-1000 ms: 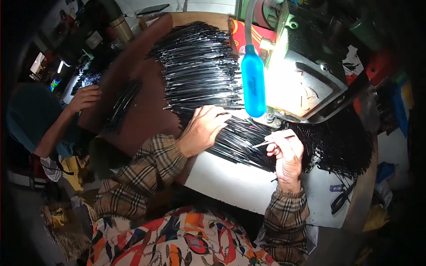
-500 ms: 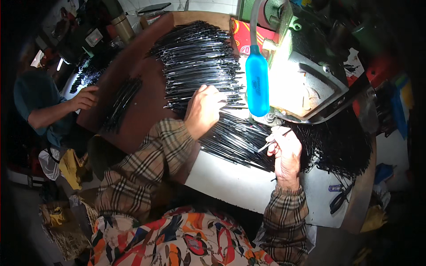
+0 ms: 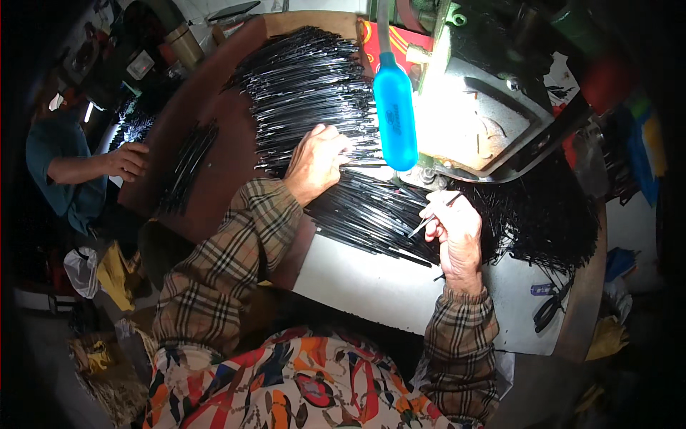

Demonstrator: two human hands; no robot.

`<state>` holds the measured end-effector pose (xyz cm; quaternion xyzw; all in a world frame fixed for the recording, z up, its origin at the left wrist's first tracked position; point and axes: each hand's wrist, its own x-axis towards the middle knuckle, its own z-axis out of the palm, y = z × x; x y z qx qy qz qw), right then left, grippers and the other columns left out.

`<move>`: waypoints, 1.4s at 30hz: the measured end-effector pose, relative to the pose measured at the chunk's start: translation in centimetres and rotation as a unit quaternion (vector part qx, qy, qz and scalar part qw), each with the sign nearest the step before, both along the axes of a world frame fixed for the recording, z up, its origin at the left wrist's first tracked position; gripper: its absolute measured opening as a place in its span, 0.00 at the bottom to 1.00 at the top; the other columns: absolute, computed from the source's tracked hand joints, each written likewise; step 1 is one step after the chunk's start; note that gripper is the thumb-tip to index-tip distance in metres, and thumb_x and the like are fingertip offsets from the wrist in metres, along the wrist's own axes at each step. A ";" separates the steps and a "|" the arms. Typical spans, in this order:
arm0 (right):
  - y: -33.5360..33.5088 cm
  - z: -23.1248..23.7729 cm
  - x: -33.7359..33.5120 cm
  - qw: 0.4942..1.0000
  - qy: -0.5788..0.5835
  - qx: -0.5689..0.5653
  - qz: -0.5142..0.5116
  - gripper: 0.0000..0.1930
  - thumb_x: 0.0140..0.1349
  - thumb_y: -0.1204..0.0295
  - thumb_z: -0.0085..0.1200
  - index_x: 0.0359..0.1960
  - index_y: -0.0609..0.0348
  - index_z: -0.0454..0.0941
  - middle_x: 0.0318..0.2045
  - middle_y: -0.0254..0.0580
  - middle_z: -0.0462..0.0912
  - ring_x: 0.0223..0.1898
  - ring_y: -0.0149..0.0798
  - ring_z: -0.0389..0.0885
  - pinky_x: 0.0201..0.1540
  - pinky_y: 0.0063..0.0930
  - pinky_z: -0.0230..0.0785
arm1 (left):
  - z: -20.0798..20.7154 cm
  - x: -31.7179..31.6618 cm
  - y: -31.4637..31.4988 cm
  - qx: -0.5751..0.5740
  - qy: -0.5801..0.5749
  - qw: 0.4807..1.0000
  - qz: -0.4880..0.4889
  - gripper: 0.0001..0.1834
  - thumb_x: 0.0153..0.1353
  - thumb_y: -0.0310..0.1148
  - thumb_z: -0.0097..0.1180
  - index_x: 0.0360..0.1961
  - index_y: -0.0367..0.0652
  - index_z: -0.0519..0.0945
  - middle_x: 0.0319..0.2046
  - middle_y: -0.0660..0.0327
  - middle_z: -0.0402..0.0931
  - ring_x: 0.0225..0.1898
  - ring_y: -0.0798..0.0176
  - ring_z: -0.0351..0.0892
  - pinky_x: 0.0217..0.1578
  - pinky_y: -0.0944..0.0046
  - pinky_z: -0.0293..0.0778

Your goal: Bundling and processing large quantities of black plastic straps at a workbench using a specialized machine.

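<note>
My left hand (image 3: 314, 164) rests at the near end of a large stack of thin black rods (image 3: 307, 93), its fingers curled in. What its fingertips grip is lost in glare. A second bundle of thin black rods (image 3: 371, 214) lies between my hands, fanned toward the right. My right hand (image 3: 459, 236) is closed around slim metal tweezers (image 3: 423, 227), whose tip points down-left over that bundle. Just beyond the right hand is the metal base of a machine (image 3: 493, 132), brightly lit.
A blue tube-shaped object (image 3: 396, 118) hangs before the machine. Dark tangled rods (image 3: 550, 222) heap at right, near black-handled cutters (image 3: 550, 311) on a white board (image 3: 357, 286). At left, a co-worker's hand (image 3: 128, 161) is near a small rod bundle (image 3: 187, 168) on the brown tabletop (image 3: 232, 143).
The whole view has shifted slightly, so the table sits a little further left and up. My hands keep nearly the same places over the rods. The co-worker's fingers have curled down.
</note>
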<state>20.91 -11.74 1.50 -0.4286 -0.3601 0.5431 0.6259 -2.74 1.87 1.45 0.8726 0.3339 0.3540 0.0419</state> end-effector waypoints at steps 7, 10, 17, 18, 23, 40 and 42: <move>0.0 0.3 -0.2 1.000 -0.004 -0.010 0.005 0.07 0.60 0.73 0.53 0.37 0.65 0.76 0.26 0.40 0.79 0.19 0.24 0.73 0.21 0.17 0.66 | 1.2 -0.4 -0.6 -0.090 -0.075 0.993 -0.011 0.07 0.42 0.19 0.59 0.26 0.39 0.78 0.24 0.57 0.75 0.30 0.53 0.73 0.36 0.58 0.69; -0.2 0.2 -0.1 1.000 -0.012 -0.010 0.001 0.08 0.61 0.74 0.53 0.38 0.66 0.77 0.25 0.39 0.79 0.18 0.23 0.71 0.19 0.15 0.63 | 2.3 -0.2 -0.6 -0.143 -0.125 0.982 -0.015 0.07 0.44 0.19 0.61 0.27 0.36 0.80 0.22 0.57 0.76 0.25 0.62 0.77 0.27 0.65 0.70; -0.2 1.3 -2.0 0.993 -0.106 0.031 -0.052 0.07 0.64 0.75 0.50 0.38 0.65 0.77 0.21 0.33 0.77 0.16 0.18 0.65 0.16 0.12 0.56 | 5.4 3.4 -5.5 -0.266 -0.205 0.941 -0.040 0.06 0.48 0.21 0.61 0.30 0.36 0.84 0.25 0.57 0.80 0.24 0.70 0.76 0.26 0.70 0.71; 0.0 1.3 -2.3 0.988 -0.136 0.025 -0.065 0.07 0.64 0.74 0.50 0.37 0.66 0.77 0.21 0.33 0.77 0.17 0.19 0.67 0.18 0.14 0.58 | 4.8 4.0 -5.8 -0.355 -0.238 0.901 -0.069 0.07 0.50 0.22 0.61 0.32 0.34 0.83 0.24 0.61 0.80 0.24 0.73 0.74 0.27 0.73 0.71; 0.2 0.5 -3.1 0.973 -0.206 0.054 -0.094 0.08 0.65 0.74 0.48 0.38 0.66 0.76 0.22 0.33 0.76 0.16 0.18 0.65 0.16 0.12 0.55 | 2.4 5.6 -7.7 -0.481 -0.331 0.802 -0.127 0.12 0.56 0.24 0.59 0.42 0.32 0.80 0.21 0.69 0.74 0.19 0.79 0.66 0.21 0.77 0.64; 0.1 0.5 -2.9 0.970 -0.223 0.020 -0.097 0.09 0.65 0.71 0.51 0.39 0.66 0.77 0.20 0.30 0.75 0.15 0.17 0.64 0.15 0.12 0.54 | 2.4 6.1 -8.5 -0.565 -0.373 0.727 -0.114 0.16 0.57 0.25 0.58 0.47 0.30 0.76 0.23 0.69 0.73 0.18 0.80 0.66 0.16 0.80 0.61; 0.1 0.3 -2.8 0.969 -0.226 0.021 -0.096 0.09 0.65 0.71 0.51 0.39 0.66 0.77 0.20 0.30 0.75 0.15 0.17 0.64 0.15 0.12 0.53 | 2.3 6.1 -8.5 -0.571 -0.371 0.724 -0.112 0.16 0.57 0.25 0.58 0.47 0.30 0.76 0.23 0.68 0.74 0.18 0.80 0.66 0.16 0.80 0.61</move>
